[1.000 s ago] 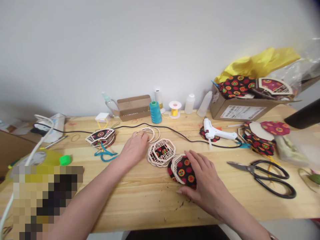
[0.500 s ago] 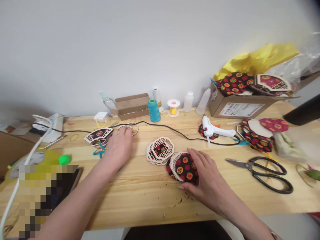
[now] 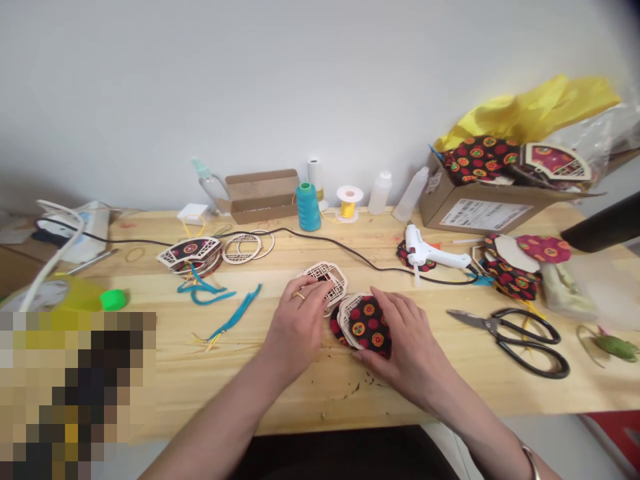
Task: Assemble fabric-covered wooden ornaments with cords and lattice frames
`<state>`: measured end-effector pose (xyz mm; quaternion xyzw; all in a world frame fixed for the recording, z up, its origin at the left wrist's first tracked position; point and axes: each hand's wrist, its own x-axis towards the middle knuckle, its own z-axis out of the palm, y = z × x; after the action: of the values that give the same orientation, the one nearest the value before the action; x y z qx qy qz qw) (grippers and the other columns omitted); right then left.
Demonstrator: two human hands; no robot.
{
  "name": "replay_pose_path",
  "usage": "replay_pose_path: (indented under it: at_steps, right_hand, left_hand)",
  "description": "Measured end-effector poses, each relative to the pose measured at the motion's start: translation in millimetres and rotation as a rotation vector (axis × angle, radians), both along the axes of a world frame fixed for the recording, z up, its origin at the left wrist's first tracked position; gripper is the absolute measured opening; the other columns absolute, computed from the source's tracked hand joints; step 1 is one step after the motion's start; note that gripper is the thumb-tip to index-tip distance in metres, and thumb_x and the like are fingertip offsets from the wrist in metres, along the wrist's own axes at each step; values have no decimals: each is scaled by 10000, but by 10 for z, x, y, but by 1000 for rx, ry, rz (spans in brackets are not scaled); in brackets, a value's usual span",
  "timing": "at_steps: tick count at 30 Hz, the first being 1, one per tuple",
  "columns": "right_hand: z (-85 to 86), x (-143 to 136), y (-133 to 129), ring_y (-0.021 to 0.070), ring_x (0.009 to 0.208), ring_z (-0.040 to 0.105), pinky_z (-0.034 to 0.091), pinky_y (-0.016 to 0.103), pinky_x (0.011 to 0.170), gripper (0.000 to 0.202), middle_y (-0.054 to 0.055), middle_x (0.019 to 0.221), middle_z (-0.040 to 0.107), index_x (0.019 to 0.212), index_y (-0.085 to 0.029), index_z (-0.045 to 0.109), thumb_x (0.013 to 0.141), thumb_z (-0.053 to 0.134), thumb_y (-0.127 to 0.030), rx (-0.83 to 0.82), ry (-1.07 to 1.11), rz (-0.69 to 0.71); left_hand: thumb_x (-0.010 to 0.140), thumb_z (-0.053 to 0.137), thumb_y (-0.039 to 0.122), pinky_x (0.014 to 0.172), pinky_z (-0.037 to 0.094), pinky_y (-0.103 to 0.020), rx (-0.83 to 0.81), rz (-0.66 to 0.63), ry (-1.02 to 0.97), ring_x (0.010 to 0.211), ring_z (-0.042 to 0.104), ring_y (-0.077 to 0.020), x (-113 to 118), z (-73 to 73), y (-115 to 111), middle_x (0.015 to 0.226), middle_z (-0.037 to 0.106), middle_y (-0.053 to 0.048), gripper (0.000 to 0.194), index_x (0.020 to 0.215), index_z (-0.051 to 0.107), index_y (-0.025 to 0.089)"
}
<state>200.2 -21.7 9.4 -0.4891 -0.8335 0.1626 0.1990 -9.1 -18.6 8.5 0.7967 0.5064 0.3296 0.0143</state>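
My left hand (image 3: 300, 327), a ring on one finger, curls over the near left part of a small stack of pale wooden lattice frames (image 3: 333, 273), and its fingertips are partly hidden. To the right, my right hand (image 3: 407, 340) has thumb and fingers around the edge of a stack of black fabric-covered pieces with flower prints (image 3: 367, 323). Another lattice frame (image 3: 345, 320) shows within that stack. Both stacks lie on the wooden table, nearly touching.
At the left are fan-shaped pieces (image 3: 190, 253), round lattice rings (image 3: 243, 248) and blue tassels (image 3: 235, 317). A glue gun (image 3: 433, 253) and black-handled scissors (image 3: 520, 340) lie at the right. Behind stand a teal thread cone (image 3: 309, 208) and a filled cardboard box (image 3: 480, 207). A black cord (image 3: 340, 243) crosses the table.
My left hand has moved right from the round rings to the stack of lattice frames, uncovering the rings and blue tassels. My right hand stays at the fabric-covered pieces.
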Motion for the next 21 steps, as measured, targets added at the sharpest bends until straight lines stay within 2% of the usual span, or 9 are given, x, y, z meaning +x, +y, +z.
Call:
replay_pose_path:
  at_steps: [4,8,15,18,21]
  right_hand:
    - [-15,1,2,330,1181,448,395,539,968,749,163,1258,506,1396,-173,307,752,637,-363,21,9,3]
    - [-25,31,16,320,1179,453,409,529,973,727,161,1257,499,1376,-175,332,754,644,-385,-6,76,-47]
    - [-13,118,61,310,1165,511,431,521,979,684,162,1278,514,1323,-184,403,752,662,-458,-184,398,-254]
    - [-17,152,68,285,1168,527,440,488,990,675,156,1316,499,1324,-202,394,760,665,-455,-270,605,-291]
    - [-23,173,70,268,1212,503,418,468,1023,659,142,1352,477,1333,-230,378,776,661,-441,-307,719,-296]
  left_hand:
    - [893,486,179,969,439,-463,-72,-3,35,1149,460,-259,-70,-63,9,1144,656,-90,316,1205,536,164]
    - [857,572,270,958,425,-500,-134,23,98,1196,423,-298,-75,-68,-2,1216,627,-101,384,1225,535,167]
    - [850,560,195,932,424,-521,-119,94,135,1175,440,-313,-64,-78,9,1201,636,-114,301,1145,607,158]
    - [862,528,167,931,422,-525,-97,147,143,1168,442,-316,-72,-92,25,1180,648,-114,269,1113,623,145]
    - [877,490,145,936,413,-526,-58,228,129,1161,446,-315,-81,-93,36,1185,646,-116,257,1090,634,139]
